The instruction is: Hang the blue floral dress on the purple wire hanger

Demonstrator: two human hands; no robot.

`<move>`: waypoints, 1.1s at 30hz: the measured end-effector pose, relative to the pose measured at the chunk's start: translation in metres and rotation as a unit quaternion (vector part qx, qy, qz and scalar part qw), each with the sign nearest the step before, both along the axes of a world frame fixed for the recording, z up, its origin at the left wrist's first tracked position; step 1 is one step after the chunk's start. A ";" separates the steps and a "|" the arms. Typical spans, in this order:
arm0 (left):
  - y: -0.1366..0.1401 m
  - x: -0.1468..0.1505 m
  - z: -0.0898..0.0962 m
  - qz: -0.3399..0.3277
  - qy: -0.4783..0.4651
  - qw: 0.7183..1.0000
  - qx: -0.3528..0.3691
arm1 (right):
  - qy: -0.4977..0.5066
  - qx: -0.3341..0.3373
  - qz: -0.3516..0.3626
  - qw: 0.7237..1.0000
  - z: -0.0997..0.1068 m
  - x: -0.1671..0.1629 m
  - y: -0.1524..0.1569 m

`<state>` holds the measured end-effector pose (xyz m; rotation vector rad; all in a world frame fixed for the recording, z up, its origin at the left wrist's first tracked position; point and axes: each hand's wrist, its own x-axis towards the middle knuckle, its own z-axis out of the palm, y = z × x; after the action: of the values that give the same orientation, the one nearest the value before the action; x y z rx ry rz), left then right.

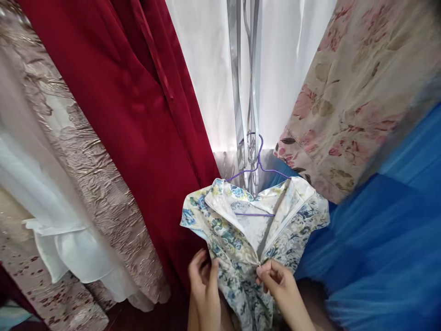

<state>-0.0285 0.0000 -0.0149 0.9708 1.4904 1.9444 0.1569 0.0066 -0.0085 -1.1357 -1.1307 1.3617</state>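
Observation:
A blue, yellow and white floral dress (230, 239) hangs by its shoulders on a purple wire hanger (259, 161). Its front zipper (259, 263) is undone in a V from the neck down to mid-chest, showing the pale lining. My right hand (277, 280) pinches the zipper pull at the bottom of that V between thumb and fingertips. Beside the bodice's left edge is my left hand (204, 280), fingers loosely curled and apart from the thumb. The thumb tip lies against the fabric's edge, and no cloth shows between thumb and fingers.
Long garments hang all around: a dark red one (138, 115), a white one (203, 59) with grey-white straps (255, 92), and a pink floral one (347, 110). Blue fabric (386, 220) fills the right side. Textured pinkish (99, 161) and white garments (79, 253) hang at left.

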 end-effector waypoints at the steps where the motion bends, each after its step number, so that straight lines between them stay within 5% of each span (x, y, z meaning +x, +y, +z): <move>1: 0.001 0.007 -0.004 0.060 0.083 0.994 0.035 | 0.018 -0.013 -0.002 1.000 0.000 0.000 -0.003; 3: 0.000 0.026 -0.012 0.051 0.208 0.974 0.073 | 0.045 -0.030 0.006 0.999 0.001 0.001 -0.009; 6: -0.001 0.057 -0.021 -0.157 0.295 0.940 0.075 | 0.063 -0.037 0.025 0.997 0.004 0.003 -0.015; 8: 0.002 0.072 -0.023 -0.235 0.298 0.923 0.065 | 0.068 -0.033 0.013 0.997 0.010 0.005 -0.015; 13: 0.011 0.085 -0.015 -0.274 0.327 0.903 0.046 | 0.088 -0.004 -0.054 0.995 0.046 0.017 0.001; 19: 0.010 0.075 0.013 -0.361 0.409 0.838 -0.029 | 0.117 0.073 -0.093 0.986 0.132 0.022 0.049; 23: 0.011 0.059 0.026 -0.386 0.475 0.791 0.006 | 0.116 0.141 -0.096 0.979 0.180 0.020 0.079; 26: 0.018 0.046 0.038 -0.394 0.506 0.766 0.038 | 0.119 0.148 -0.086 0.978 0.195 0.020 0.084; 28: 0.027 0.039 0.058 -0.398 0.493 0.772 0.039 | 0.114 0.132 -0.071 0.982 0.194 0.021 0.080; 33: 0.063 0.037 0.151 -0.282 0.379 0.876 0.093 | 0.086 0.141 -0.074 0.983 0.180 0.021 0.064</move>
<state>0.0081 0.0627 0.1364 2.1506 1.1524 1.3315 0.1777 0.0701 0.1716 -0.8619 -1.0525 1.1203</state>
